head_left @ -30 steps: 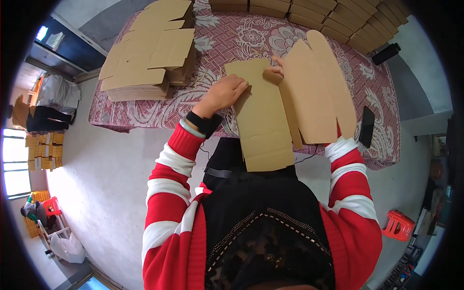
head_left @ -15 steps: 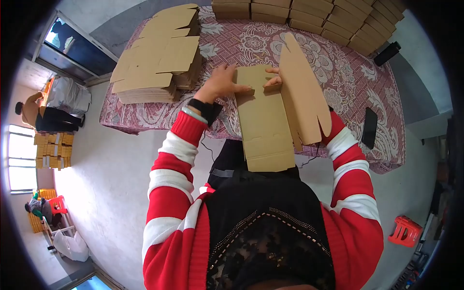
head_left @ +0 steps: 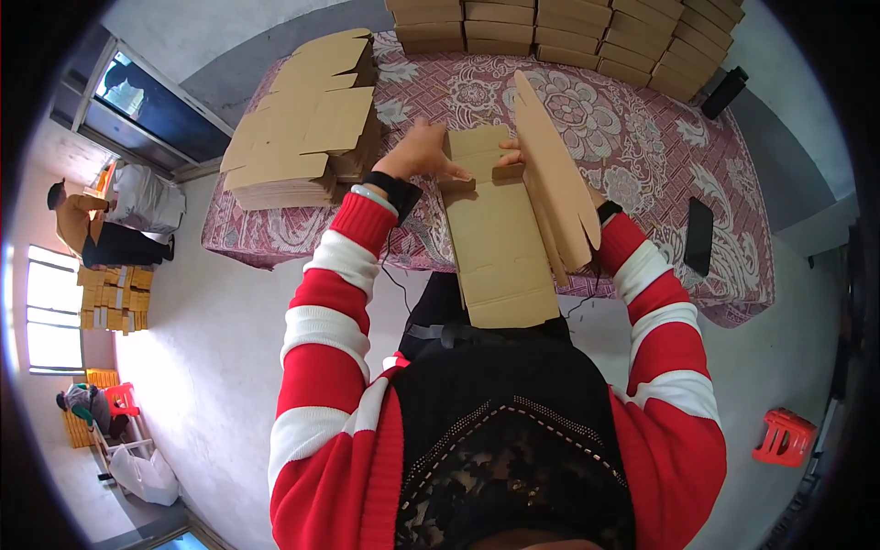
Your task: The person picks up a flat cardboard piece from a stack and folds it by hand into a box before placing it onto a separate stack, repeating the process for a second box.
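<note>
- Head view: left hand presses flat on the cardboard box blank at the near edge of the desk, gripping nothing.
- Right hand, mostly hidden, has swung the side panel from flat a second ago to upright; its grip cannot be told.
- Folding is under way.

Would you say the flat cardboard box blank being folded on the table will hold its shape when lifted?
The cardboard blank probably stays fairly stiff: one side panel stands upright unsupported. It likely bends at its creases, since the left hand presses a flap down there. It looks thin, so probably light.
</note>
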`<action>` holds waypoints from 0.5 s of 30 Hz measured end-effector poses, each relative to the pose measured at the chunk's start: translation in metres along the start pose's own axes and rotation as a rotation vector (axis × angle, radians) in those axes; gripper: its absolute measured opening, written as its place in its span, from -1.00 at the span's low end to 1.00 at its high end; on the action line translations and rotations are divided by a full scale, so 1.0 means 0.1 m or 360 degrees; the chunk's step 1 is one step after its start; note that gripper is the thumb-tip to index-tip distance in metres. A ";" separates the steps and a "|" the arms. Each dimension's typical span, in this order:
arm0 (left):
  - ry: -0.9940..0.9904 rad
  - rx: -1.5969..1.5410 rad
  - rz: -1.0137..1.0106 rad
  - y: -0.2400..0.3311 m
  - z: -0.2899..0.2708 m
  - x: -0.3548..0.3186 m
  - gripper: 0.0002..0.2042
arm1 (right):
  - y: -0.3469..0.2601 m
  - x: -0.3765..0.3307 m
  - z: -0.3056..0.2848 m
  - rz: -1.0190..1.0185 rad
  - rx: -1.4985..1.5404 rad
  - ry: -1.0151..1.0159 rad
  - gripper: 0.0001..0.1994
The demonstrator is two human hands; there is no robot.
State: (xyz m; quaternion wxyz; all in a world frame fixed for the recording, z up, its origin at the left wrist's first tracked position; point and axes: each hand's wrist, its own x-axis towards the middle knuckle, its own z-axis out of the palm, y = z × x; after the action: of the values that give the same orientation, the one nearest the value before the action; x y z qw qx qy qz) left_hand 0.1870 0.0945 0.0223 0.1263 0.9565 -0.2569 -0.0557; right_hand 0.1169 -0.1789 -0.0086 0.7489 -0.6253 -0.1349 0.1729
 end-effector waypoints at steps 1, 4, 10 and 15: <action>-0.0006 0.0008 0.0009 0.05 -0.02 -0.05 -0.04 | 0.02 0.00 -0.01 -0.0036 -0.0020 0.0082 -0.57; 0.0337 -0.0235 0.0001 0.17 -0.01 -0.22 -0.13 | 0.08 0.02 -0.04 -0.0107 0.0001 0.0215 -0.67; 0.0555 -0.0447 0.0045 0.35 0.05 -0.39 -0.30 | 0.21 0.09 -0.09 0.0056 0.0151 0.0471 -0.65; 0.0547 -0.0398 -0.0041 0.46 -0.01 -0.42 -0.42 | 0.13 0.05 -0.05 0.0128 0.0232 0.0536 -0.62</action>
State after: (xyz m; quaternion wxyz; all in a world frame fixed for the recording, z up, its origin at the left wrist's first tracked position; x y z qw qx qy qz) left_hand 0.1287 0.0772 0.0375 0.2852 0.9320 -0.2105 0.0751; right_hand 0.1224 -0.1793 -0.0228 0.7967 -0.5945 0.0303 0.1047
